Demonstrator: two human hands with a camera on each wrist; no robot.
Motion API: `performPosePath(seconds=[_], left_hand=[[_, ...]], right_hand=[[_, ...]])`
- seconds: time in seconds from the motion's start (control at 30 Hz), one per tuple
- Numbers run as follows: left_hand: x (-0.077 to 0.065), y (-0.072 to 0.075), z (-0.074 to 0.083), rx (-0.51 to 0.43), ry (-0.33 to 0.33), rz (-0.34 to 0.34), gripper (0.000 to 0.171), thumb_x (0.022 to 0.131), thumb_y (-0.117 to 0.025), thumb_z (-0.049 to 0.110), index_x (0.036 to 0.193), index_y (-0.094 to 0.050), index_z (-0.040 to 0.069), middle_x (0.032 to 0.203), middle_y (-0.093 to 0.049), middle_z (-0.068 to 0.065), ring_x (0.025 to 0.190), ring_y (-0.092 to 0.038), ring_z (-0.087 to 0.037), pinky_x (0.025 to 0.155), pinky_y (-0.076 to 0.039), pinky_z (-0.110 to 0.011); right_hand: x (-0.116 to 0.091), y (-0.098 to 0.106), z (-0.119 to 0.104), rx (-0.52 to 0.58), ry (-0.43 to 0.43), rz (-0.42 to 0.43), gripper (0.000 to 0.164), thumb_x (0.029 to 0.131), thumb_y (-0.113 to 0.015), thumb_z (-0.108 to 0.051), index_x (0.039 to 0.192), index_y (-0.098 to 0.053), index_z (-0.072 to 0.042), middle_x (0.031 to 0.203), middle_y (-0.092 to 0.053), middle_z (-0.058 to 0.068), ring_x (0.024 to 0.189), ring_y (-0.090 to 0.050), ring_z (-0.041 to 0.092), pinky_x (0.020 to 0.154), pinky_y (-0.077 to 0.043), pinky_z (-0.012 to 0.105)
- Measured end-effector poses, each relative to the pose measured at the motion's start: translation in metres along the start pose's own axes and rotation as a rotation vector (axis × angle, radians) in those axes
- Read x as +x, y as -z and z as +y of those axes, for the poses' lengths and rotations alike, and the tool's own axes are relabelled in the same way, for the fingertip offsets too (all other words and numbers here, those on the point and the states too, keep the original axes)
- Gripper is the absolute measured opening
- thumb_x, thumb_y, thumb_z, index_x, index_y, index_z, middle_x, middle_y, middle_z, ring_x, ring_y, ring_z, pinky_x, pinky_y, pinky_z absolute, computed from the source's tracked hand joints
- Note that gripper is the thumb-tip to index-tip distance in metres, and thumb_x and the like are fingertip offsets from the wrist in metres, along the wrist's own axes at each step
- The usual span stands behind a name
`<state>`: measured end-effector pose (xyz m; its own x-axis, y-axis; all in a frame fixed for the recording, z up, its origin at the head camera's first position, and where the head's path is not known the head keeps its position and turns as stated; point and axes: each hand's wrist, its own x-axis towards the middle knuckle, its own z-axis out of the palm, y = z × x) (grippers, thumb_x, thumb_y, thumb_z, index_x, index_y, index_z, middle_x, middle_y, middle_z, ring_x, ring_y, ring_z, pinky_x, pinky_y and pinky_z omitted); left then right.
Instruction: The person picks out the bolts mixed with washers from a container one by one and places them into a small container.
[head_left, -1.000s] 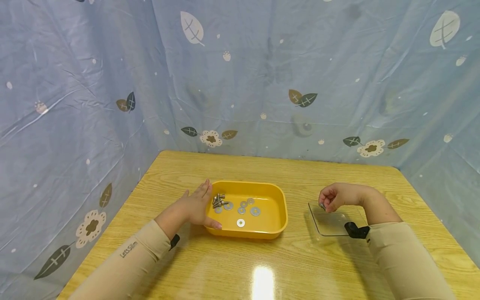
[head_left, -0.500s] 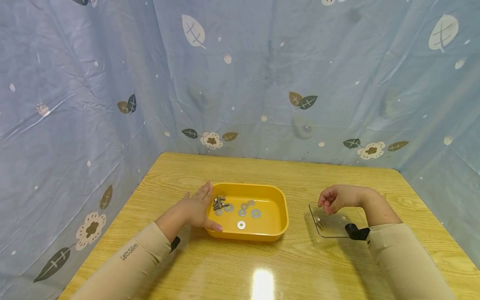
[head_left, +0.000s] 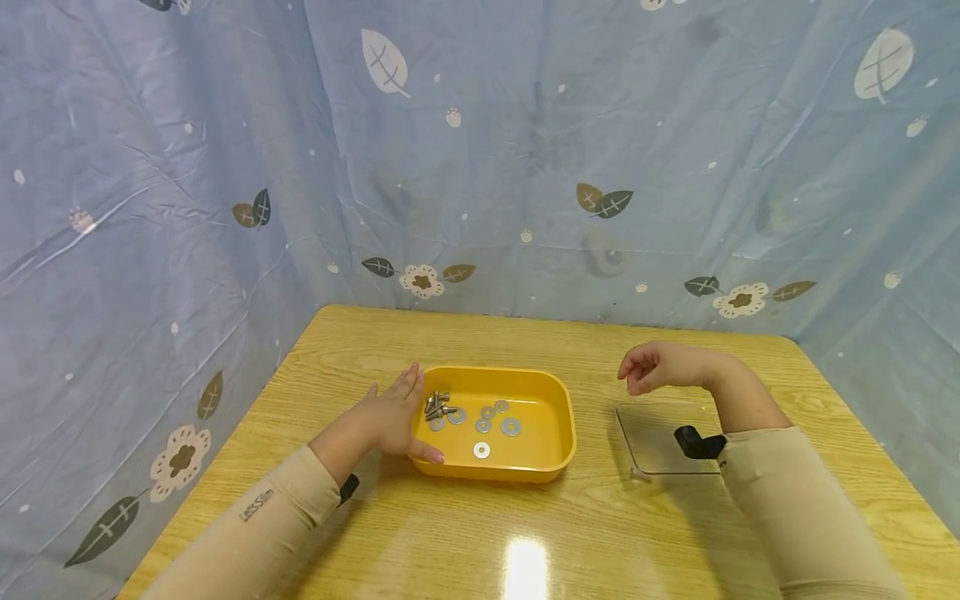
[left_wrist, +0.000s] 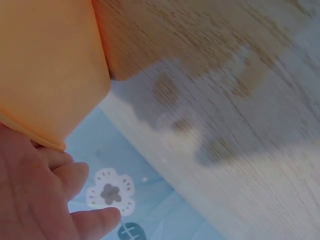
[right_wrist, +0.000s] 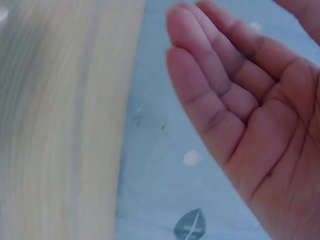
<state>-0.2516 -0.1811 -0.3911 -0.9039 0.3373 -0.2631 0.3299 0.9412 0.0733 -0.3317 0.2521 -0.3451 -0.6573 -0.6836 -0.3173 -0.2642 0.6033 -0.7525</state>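
Note:
My left hand (head_left: 384, 421) rests with spread fingers against the left end of a yellow plastic tray (head_left: 517, 472), its thumb on the front rim. In the left wrist view, the fingers (left_wrist: 70, 177) show beside the tray wall (left_wrist: 55, 65). Small metal screws (head_left: 438, 407) lie heaped at the tray's left end. Several flat washers (head_left: 483, 425) are scattered over its floor. My right hand (head_left: 667, 367) hovers above the far side of a clear, rectangular container (head_left: 667, 446). Its loosely bent fingers (right_wrist: 197, 82) hold nothing.
A wooden table (head_left: 465, 533) carries both containers, with a gap between them. Blue patterned curtain (head_left: 480, 167) hangs along its back and both sides. A black wrist mount (head_left: 699, 443) on the right arm hangs over the clear container.
My right hand has let go of a small screw, which dropped into the clear container. It has since lifted up, back and slightly left. The left hand and tray stay put.

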Motion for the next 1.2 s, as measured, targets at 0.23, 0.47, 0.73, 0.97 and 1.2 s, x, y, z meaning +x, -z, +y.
performPosePath(seconds=[0.23, 0.47, 0.73, 0.97, 1.2], left_hand=[[0.001, -0.001, -0.001, -0.011, -0.002, -0.001, 0.136, 0.05, -0.049, 0.088, 0.147, -0.004, 0.003, 0.151, 0.01, -0.011, 0.14, -0.003, -0.025, 0.102, -0.012, -0.063], [0.002, -0.002, -0.002, -0.012, -0.006, -0.004, 0.136, 0.051, -0.049, 0.088, 0.147, -0.004, 0.003, 0.151, 0.011, -0.011, 0.14, -0.004, -0.026, 0.102, -0.012, -0.063], [0.0, -0.001, 0.0, -0.018, -0.005, -0.008, 0.134, 0.053, -0.05, 0.086, 0.147, -0.004, 0.003, 0.151, 0.011, -0.011, 0.14, -0.003, -0.026, 0.102, -0.012, -0.063], [0.002, -0.003, 0.0, -0.027, 0.001, -0.011, 0.134, 0.053, -0.051, 0.086, 0.147, -0.003, 0.004, 0.151, 0.012, -0.01, 0.14, -0.001, -0.025, 0.102, -0.012, -0.063], [0.002, -0.001, -0.001, -0.031, 0.012, -0.015, 0.135, 0.053, -0.053, 0.085, 0.146, -0.003, 0.002, 0.151, 0.01, -0.012, 0.14, -0.003, -0.027, 0.103, -0.011, -0.063]], right_hand=[[0.022, 0.0, -0.029, -0.092, 0.123, 0.14, 0.027, 0.086, -0.065, -0.016, 0.106, -0.057, 0.0, 0.091, -0.062, 0.009, 0.084, -0.059, 0.018, 0.076, -0.049, 0.028], [0.048, -0.01, -0.06, -0.168, 0.135, 0.202, 0.023, 0.085, -0.065, -0.017, 0.105, -0.059, -0.005, 0.092, -0.064, 0.004, 0.086, -0.06, 0.016, 0.077, -0.049, 0.03], [0.075, -0.022, -0.094, -0.183, 0.183, 0.178, 0.022, 0.085, -0.065, -0.013, 0.105, -0.059, -0.005, 0.09, -0.064, 0.003, 0.084, -0.06, 0.016, 0.078, -0.049, 0.031], [0.102, -0.034, -0.107, -0.25, 0.233, 0.184, 0.022, 0.085, -0.066, -0.015, 0.105, -0.06, -0.008, 0.087, -0.065, 0.0, 0.081, -0.06, 0.013, 0.076, -0.049, 0.029], [0.128, -0.051, -0.123, -0.243, 0.244, 0.181, 0.02, 0.085, -0.065, -0.016, 0.104, -0.061, -0.011, 0.085, -0.064, -0.002, 0.079, -0.06, 0.012, 0.074, -0.049, 0.027]])
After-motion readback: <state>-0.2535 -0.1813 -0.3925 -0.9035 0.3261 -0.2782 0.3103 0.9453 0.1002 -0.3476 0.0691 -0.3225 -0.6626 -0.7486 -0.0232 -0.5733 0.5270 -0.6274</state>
